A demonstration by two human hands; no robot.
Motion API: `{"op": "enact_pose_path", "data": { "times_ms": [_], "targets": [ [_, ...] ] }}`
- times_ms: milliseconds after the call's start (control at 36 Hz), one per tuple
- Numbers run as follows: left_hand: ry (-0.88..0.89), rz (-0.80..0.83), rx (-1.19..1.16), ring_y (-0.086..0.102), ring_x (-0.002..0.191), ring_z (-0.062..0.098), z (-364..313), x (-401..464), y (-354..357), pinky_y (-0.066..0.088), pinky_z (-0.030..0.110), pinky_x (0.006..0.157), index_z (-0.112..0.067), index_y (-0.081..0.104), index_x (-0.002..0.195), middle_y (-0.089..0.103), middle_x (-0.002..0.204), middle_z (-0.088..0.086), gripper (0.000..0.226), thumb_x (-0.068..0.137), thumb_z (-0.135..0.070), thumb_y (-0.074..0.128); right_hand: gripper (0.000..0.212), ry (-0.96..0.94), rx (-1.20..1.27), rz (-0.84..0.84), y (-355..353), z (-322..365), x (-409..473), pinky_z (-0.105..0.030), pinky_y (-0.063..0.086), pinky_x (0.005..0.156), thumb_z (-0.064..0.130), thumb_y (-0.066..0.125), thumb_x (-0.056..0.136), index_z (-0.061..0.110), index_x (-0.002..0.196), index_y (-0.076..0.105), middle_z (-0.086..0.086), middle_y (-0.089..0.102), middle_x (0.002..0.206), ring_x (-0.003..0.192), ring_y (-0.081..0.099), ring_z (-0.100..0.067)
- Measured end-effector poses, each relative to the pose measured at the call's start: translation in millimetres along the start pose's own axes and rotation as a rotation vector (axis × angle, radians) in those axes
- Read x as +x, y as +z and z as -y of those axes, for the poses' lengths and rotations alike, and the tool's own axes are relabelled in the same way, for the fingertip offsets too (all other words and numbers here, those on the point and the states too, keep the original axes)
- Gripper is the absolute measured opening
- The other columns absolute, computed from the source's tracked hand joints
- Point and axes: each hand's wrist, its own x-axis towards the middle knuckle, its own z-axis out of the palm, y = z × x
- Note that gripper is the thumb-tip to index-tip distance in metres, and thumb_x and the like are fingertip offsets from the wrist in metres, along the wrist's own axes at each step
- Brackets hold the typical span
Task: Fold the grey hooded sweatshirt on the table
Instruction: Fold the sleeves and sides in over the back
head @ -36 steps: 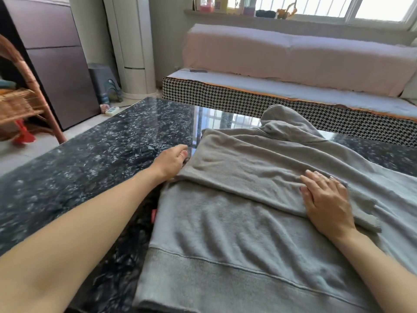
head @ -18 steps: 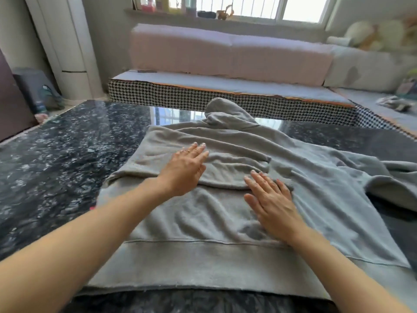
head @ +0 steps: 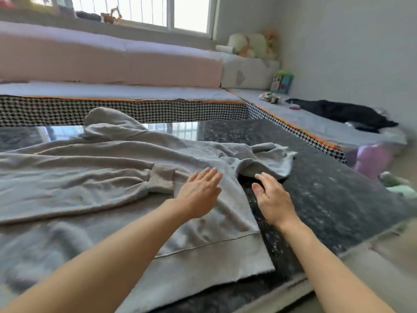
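Both hands have slid right since before. The left hand (head: 198,195) lies flat and open on the grey sweatshirt (head: 94,177) — the right hand (head: 272,199), open too, is over the dark table (head: 327,188) beside the loose sleeve (head: 268,159).

The sweatshirt (head: 94,177) runs off the left edge — its near-left part is blurred, the worktop (head: 327,188) beneath hidden.

A houndstooth-edged bench (head: 140,110) runs beneath the window (head: 158,12). Plush toys (head: 250,45) fill its corner; dark clothing (head: 338,112) lies nearby.
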Motion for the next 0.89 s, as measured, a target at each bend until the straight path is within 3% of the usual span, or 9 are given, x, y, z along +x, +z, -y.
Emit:
{"op": "enact_pose_path", "data": {
  "times_ms": [167,306,389,528,583,694,750,806,889],
  "targets": [
    [-0.052,0.071,-0.064,-0.001,0.146,0.014,-37.8,36.3,21.5,0.000,0.034,0.119,-0.020,0.008,0.150,0.003,0.158,-0.001,0.055,0.100,-0.040,0.021,0.034,0.252,0.259,-0.124,-24.8,-37.2,25.7,-0.033,0.037,0.096,0.023,0.044,0.097,0.007,0.125,0.054,-0.015,0.055,0.130,0.120,0.049,-0.029],
    [-0.054,0.130,0.047,-0.009,0.145,0.015,-38.9,35.5,46.2,-0.006,0.040,0.118,-0.025,0.000,0.150,-0.008,0.158,-0.003,0.061,0.097,-0.052,0.015,0.042,0.389,0.251,-0.032,-28.0,-64.7,52.0,-0.034,0.038,0.091,0.029,0.037,0.098,0.017,0.138,0.038,-0.013,0.049,0.136,0.120,0.048,-0.033],
    [-0.037,0.126,0.033,-0.010,0.145,0.013,-38.1,34.8,46.3,-0.007,0.039,0.119,-0.025,0.000,0.150,-0.009,0.158,-0.004,0.060,0.097,-0.051,0.013,0.046,0.489,0.441,-0.041,-21.1,-73.9,68.7,-0.042,0.045,0.095,0.031,0.037,0.096,0.024,0.141,0.032,-0.008,0.044,0.140,0.118,0.048,-0.032],
    [-0.120,-0.108,0.038,0.005,0.145,0.017,-43.0,29.1,44.4,-0.007,0.045,0.117,-0.022,0.031,0.142,0.015,0.156,0.003,0.048,0.098,-0.040,0.019,0.039,0.687,0.772,-0.049,-12.9,-73.5,101.2,-0.033,0.039,0.082,0.026,0.044,0.094,0.016,0.131,0.048,-0.004,0.046,0.135,0.110,0.047,-0.025],
    [-0.170,-0.099,0.020,0.012,0.144,0.019,-42.9,28.0,44.8,-0.004,0.052,0.116,-0.023,0.036,0.136,0.024,0.152,0.006,0.045,0.098,-0.040,0.019,0.038,0.708,0.769,-0.065,-6.2,-71.0,110.1,-0.033,0.040,0.079,0.024,0.050,0.090,0.011,0.127,0.051,-0.009,0.053,0.129,0.105,0.050,-0.025],
    [-0.172,0.042,-0.002,-0.004,0.146,0.017,-39.8,30.6,47.4,-0.011,0.048,0.114,-0.023,0.014,0.149,0.002,0.158,0.003,0.056,0.098,-0.044,0.013,0.040,0.683,0.724,-0.211,6.4,-60.2,119.6,-0.037,0.047,0.081,0.015,0.058,0.084,0.000,0.121,0.054,-0.014,0.059,0.110,0.091,0.051,-0.024],
    [-0.166,0.019,-0.020,-0.008,0.145,0.015,-38.3,31.8,47.6,-0.013,0.046,0.115,-0.023,0.011,0.150,-0.003,0.158,0.001,0.058,0.096,-0.047,0.010,0.028,0.689,0.883,-0.293,7.6,-55.8,120.6,-0.037,0.047,0.080,0.012,0.061,0.083,0.000,0.108,0.059,-0.010,0.058,0.096,0.088,0.053,-0.023],
    [-0.163,-0.038,-0.044,-0.013,0.145,0.014,-38.4,29.8,47.2,-0.014,0.044,0.114,-0.023,0.010,0.149,-0.008,0.158,0.001,0.067,0.089,-0.051,0.000,0.003,0.682,1.165,-0.352,-0.2,-51.4,121.4,-0.038,0.044,0.080,0.008,0.060,0.085,0.009,0.083,0.059,-0.005,0.058,0.082,0.083,0.054,-0.021],
    [-0.200,-0.060,-0.048,-0.016,0.144,0.016,-38.3,27.5,46.5,-0.015,0.045,0.113,-0.023,0.007,0.149,-0.011,0.157,0.003,0.082,0.076,-0.056,-0.013,0.021,0.554,1.492,-0.423,-23.5,-50.6,126.6,-0.042,0.042,0.090,0.003,0.051,0.090,0.017,0.075,0.054,-0.001,0.060,0.083,0.094,0.058,-0.021]
  ]
}}
